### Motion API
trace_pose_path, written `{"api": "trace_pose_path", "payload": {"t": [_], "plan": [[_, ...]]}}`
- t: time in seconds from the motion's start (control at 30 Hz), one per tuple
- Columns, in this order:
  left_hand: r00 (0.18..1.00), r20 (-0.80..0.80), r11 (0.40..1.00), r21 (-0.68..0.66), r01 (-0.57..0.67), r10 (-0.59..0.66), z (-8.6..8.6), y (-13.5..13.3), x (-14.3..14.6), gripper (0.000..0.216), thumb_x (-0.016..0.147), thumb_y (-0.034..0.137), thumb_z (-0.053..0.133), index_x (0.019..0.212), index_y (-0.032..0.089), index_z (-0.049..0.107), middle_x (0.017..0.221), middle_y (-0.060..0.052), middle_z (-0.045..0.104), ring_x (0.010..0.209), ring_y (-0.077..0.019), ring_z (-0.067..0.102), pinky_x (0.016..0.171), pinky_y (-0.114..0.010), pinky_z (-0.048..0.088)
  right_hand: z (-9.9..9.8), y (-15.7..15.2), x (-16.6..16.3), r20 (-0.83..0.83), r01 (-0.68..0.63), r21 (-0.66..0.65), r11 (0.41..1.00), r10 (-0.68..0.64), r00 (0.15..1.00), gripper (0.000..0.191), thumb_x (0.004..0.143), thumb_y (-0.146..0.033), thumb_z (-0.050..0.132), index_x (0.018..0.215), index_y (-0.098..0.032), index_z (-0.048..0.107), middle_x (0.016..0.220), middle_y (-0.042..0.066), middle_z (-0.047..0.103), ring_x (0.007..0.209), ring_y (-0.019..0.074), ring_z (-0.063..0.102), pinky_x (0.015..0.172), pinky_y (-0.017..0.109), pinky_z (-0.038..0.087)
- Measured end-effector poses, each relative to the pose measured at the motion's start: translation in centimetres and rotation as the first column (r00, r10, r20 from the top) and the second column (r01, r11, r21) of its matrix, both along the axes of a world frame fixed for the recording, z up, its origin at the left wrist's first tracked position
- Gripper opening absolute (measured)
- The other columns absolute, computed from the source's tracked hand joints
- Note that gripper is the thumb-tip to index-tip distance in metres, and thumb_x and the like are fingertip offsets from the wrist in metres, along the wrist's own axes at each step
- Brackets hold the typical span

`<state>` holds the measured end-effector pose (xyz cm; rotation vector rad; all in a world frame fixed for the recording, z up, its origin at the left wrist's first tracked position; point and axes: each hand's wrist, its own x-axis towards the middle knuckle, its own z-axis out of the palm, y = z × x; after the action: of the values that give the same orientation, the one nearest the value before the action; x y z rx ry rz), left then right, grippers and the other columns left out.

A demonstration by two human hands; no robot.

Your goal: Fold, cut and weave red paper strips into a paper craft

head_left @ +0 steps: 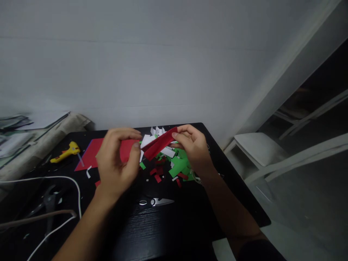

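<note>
Both hands hold a folded red paper strip (159, 144) above a black table (168, 228). My left hand (116, 163) pinches the strip's lower left end between thumb and fingers. My right hand (191, 146) grips its upper right end, fingers curled over it. Beneath the strip lies a heap of red, green and white paper scraps (168, 168). A red paper sheet (94, 152) lies flat behind my left hand, partly hidden by it.
Scissors (154, 202) lie on the table just in front of the hands. A yellow glue gun (66, 151) rests at the left, with a white cable (73, 181) and dark pliers (47, 203) nearer me. A white chair (258, 146) stands to the right.
</note>
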<state>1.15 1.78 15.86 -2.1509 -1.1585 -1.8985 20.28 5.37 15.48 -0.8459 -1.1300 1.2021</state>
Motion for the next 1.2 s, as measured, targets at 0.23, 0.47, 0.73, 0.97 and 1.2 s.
{"api": "trace_pose_path", "payload": {"t": [0.23,0.47,0.73,0.97,1.2], "plan": [[0.990,0.100,0.983,0.147,-0.109,0.095,-0.4,-0.4,0.5,0.010,0.090,0.018,0.067,0.096,0.026,0.065,0.090,-0.003,0.063,0.089,-0.0229,0.060,0.082,-0.043,0.050,-0.6,0.8,0.0,-0.144,-0.062,-0.044,0.997,0.055,0.988,0.021,0.073,-0.026,0.078,0.080,-0.021,0.058,0.076,-0.002,0.063,0.075,0.0158,0.068,0.079,0.040,0.069],[0.989,-0.116,0.996,0.004,-0.088,0.087,-0.1,-0.2,0.5,0.032,0.086,0.020,0.076,0.114,0.028,0.062,0.111,-0.006,0.061,0.103,-0.0252,0.060,0.085,-0.042,0.054,-0.5,0.4,-0.3,-0.119,-0.071,-0.059,0.996,0.063,0.991,0.019,0.077,-0.028,0.074,0.082,-0.021,0.056,0.082,0.000,0.067,0.083,0.0198,0.074,0.087,0.043,0.067],[0.968,-0.232,0.991,-0.066,-0.116,0.098,-0.4,0.2,0.6,0.024,0.092,0.017,0.073,0.113,0.026,0.066,0.110,-0.006,0.061,0.094,-0.0200,0.063,0.087,-0.040,0.056,-0.5,0.2,-0.8,-0.144,-0.108,-0.046,0.993,0.101,0.984,0.020,0.081,-0.033,0.074,0.083,-0.021,0.059,0.086,0.002,0.073,0.083,0.0209,0.077,0.089,0.043,0.067],[0.990,-0.144,0.995,-0.093,-0.023,0.009,-0.6,0.3,0.6,0.038,0.092,0.016,0.073,0.127,0.025,0.061,0.105,-0.004,0.065,0.083,-0.0173,0.061,0.082,-0.038,0.053,-0.6,-0.1,-1.1,-0.170,-0.132,-0.030,0.991,0.125,0.977,0.019,0.080,-0.030,0.075,0.078,-0.021,0.058,0.081,0.000,0.069,0.085,0.0192,0.075,0.091,0.042,0.067],[0.961,-0.272,0.996,-0.055,-0.069,0.052,0.1,0.0,0.9,0.013,0.092,0.012,0.068,0.096,0.024,0.068,0.092,-0.001,0.063,0.080,-0.0154,0.061,0.072,-0.031,0.051,-1.1,0.2,-1.3,-0.123,-0.142,-0.037,0.989,0.137,0.983,0.020,0.081,-0.036,0.074,0.080,-0.022,0.059,0.084,0.002,0.073,0.085,0.0204,0.077,0.089,0.043,0.067]]}}
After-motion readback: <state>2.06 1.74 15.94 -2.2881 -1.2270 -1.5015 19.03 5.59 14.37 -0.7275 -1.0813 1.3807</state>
